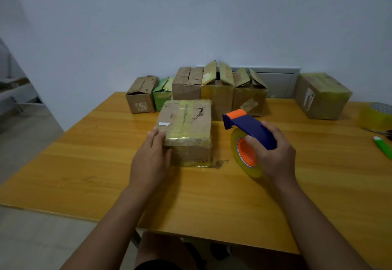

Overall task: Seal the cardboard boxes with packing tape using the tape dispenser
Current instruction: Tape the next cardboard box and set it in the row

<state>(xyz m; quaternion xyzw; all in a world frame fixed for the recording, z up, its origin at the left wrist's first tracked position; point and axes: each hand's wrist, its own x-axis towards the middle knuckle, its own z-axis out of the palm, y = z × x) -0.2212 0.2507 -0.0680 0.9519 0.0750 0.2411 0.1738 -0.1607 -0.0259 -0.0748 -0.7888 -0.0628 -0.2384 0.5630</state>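
Note:
A flat cardboard box [187, 125] with yellowish tape across its top and front lies in the middle of the wooden table [106, 163]. My left hand [151, 159] rests with straight fingers against the box's near left corner. My right hand [273, 153] grips a blue and orange tape dispenser [249, 127] to the right of the box. The dispenser is held apart from the box, and its clear tape roll [246, 157] reaches down to the table.
Several cardboard boxes [218, 91] and a small green box [163, 95] line the table's far edge by the wall, some with open flaps. A taped box [322, 96] sits far right. A spare tape roll [375, 115], scissors and a green cutter [382, 145] lie at the right edge.

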